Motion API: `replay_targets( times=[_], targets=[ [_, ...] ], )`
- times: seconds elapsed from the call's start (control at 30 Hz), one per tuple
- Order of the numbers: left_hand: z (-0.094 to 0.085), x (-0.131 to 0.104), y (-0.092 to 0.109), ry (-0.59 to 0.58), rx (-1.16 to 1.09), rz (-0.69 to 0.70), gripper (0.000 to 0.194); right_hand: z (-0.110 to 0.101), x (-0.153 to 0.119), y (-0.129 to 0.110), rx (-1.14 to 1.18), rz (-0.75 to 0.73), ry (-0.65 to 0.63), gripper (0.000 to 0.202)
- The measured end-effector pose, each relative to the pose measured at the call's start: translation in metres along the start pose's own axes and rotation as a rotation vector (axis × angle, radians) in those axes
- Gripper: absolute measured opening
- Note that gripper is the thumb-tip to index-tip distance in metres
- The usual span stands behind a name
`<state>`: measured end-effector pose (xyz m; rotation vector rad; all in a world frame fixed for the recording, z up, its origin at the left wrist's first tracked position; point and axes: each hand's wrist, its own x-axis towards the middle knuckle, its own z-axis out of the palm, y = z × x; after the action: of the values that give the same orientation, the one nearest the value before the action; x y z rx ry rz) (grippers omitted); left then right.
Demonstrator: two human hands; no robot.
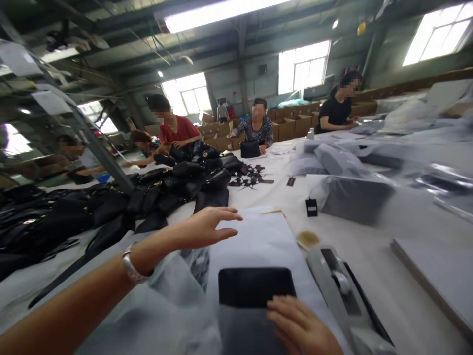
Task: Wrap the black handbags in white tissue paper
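Note:
My left hand [205, 228] reaches forward over the table with fingers spread, holding nothing, above a white sheet of paper [258, 241]. My right hand [299, 328] rests flat at the bottom edge on a black wallet [254, 286], which sits partly inside a clear plastic bag [162, 315]. A silver watch is on my left wrist.
A heap of black bags [155, 195] covers the left of the white table [369, 256]. A tape dispenser [340, 286] lies right of the wallet. Bagged grey packages [351, 197] and a small black tag [311, 207] lie beyond. Several people work at the far side.

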<state>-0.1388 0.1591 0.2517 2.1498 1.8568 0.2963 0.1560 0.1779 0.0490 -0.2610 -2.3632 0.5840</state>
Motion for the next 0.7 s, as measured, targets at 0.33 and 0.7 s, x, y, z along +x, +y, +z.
replay_targets(
  times=[0.33,0.7],
  targets=[
    [0.162,-0.119,0.078,0.091,-0.188,-0.052,0.05,0.008,-0.033,-0.005,-0.231,0.214,-0.212,0.055],
    [0.22,-0.137,0.043,0.366,0.056,-0.178,0.056,-0.008,-0.034,-0.007,-0.156,0.264,-0.186,0.045]
  ],
)
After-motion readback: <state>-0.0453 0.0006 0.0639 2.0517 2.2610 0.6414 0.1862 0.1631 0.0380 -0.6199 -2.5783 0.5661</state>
